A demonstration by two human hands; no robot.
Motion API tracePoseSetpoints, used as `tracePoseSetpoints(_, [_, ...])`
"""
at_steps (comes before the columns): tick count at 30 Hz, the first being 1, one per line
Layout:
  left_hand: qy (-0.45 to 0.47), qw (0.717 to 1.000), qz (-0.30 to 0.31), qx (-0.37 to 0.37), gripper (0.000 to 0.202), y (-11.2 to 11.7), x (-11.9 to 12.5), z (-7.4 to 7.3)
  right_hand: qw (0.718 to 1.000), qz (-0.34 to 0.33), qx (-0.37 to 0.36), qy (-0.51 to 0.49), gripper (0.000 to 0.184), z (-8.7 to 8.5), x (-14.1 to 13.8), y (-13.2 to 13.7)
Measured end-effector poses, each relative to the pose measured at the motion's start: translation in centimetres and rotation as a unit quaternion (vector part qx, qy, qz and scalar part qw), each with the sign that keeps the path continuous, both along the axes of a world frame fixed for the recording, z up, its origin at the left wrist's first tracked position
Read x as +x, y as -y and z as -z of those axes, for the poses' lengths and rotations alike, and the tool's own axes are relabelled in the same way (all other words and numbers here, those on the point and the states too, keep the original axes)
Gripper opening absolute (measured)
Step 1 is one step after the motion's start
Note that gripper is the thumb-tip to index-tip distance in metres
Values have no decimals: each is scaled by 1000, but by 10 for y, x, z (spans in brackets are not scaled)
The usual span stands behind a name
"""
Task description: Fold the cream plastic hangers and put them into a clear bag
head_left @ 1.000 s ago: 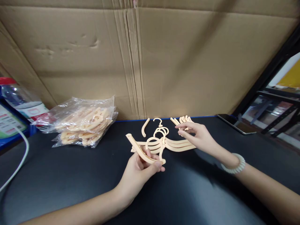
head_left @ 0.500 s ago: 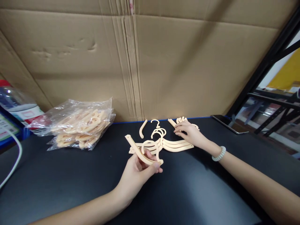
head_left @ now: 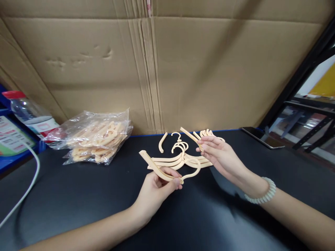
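Observation:
My left hand (head_left: 159,186) pinches a curved cream plastic hanger arm (head_left: 153,165) just above the black table. My right hand (head_left: 218,155) holds a second cream hanger arm (head_left: 190,135) by its end, its far tip pointing up and left. A thin cream loop (head_left: 195,167) curves between the two hands. Behind them lies a stack of finished cream hangers (head_left: 178,158) with hooks up. A loose curved piece (head_left: 162,142) and a small pile of arms (head_left: 209,133) lie near the table's back edge.
A clear plastic bag of hanger parts (head_left: 96,139) lies at the back left. A water bottle (head_left: 28,113) and white cable (head_left: 26,188) are far left. A phone (head_left: 263,137) rests at the back right. A cardboard wall (head_left: 157,69) stands behind the black table (head_left: 78,202).
My right hand has lifted an arm piece from the pile at the back and brought it toward my left hand. The left hand has kept its piece, shifted slightly.

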State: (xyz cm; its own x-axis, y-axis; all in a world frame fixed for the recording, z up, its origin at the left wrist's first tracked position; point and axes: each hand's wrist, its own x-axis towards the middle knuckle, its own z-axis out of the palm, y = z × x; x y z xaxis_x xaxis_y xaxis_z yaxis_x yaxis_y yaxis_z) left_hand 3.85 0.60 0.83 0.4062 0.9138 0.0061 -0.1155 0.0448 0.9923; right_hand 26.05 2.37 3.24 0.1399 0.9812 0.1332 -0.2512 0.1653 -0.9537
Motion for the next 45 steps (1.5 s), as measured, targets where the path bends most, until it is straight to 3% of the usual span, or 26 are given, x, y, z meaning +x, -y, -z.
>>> tracePoseSetpoints(7, [16, 1000, -19, -16, 17, 0, -2, 3, 997, -33, -37, -61, 67, 5, -15, 13])
tracePoseSetpoints(12, [56, 997, -14, -50, 19, -1, -3, 4, 986, -152, -56, -27, 32, 11, -27, 21])
tracePoseSetpoints(19, [90, 994, 27, -54, 16, -4, -3, 1, 978, -204, -38, 17, 25, 21, -36, 24])
tracePoseSetpoints(33, [87, 993, 81, -26, 6, -5, -8, 3, 970, -210, 26, 124, 7, 9, -37, 29])
tracePoseSetpoints(38, [99, 993, 64, -18, 3, -2, -7, 3, 969, -190, 47, 148, 3, 11, -39, 31])
tracePoseSetpoints(45, [103, 992, 16, -70, 24, -2, -5, 4, 973, -148, 90, 154, 12, 19, -46, 41])
